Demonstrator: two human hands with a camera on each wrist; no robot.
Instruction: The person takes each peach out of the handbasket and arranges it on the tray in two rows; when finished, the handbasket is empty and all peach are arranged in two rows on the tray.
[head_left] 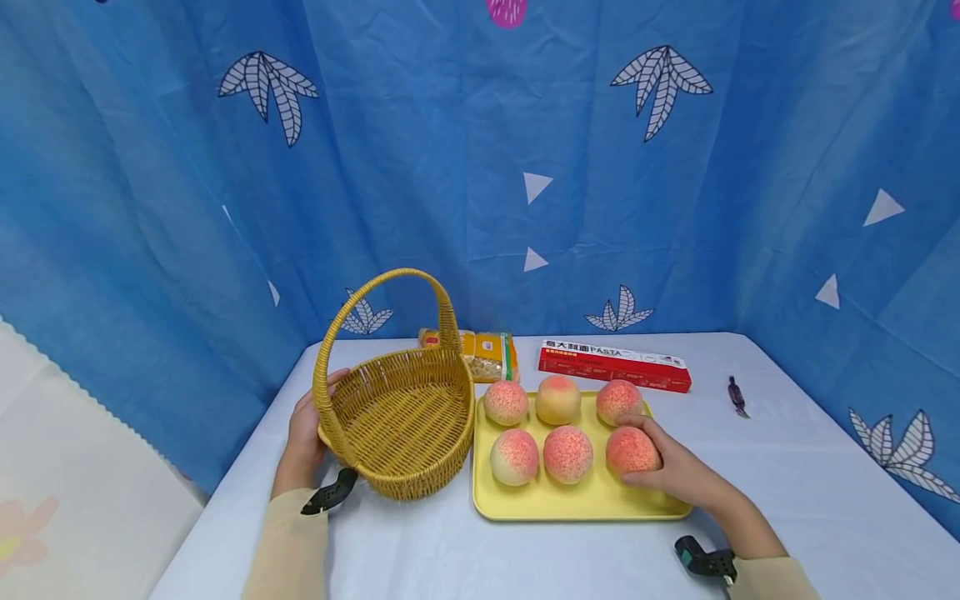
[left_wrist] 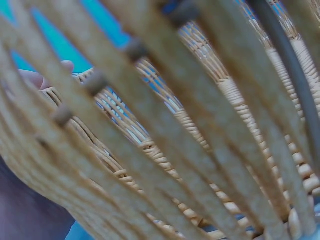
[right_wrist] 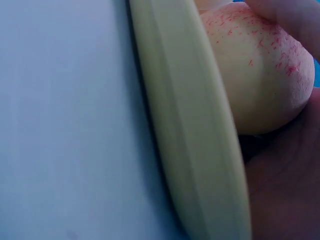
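Observation:
On the left, my left hand [head_left: 306, 433] holds the side of a woven wicker basket [head_left: 405, 479] with a tall arched handle. The fingertips show at its rim in the left wrist view, where the basket's slats [left_wrist: 165, 125] fill most of the picture. Nothing lies inside the basket. To its right, a yellow tray [head_left: 555, 504] bears several pink-and-cream peaches in two rows. My right hand [head_left: 678, 467] grips the front right peach [head_left: 632, 451], thumb at the near side and fingers over the far side. In the right wrist view that peach [right_wrist: 265, 70] appears behind the tray's edge [right_wrist: 190, 120].
Behind the tray lie a red pasta box [head_left: 615, 365] and a bag of dry pasta [head_left: 487, 357], partly hidden by the basket. A small dark wrapped item [head_left: 737, 396] rests at the right. A blue curtain [head_left: 480, 167] encloses the white table [head_left: 405, 550].

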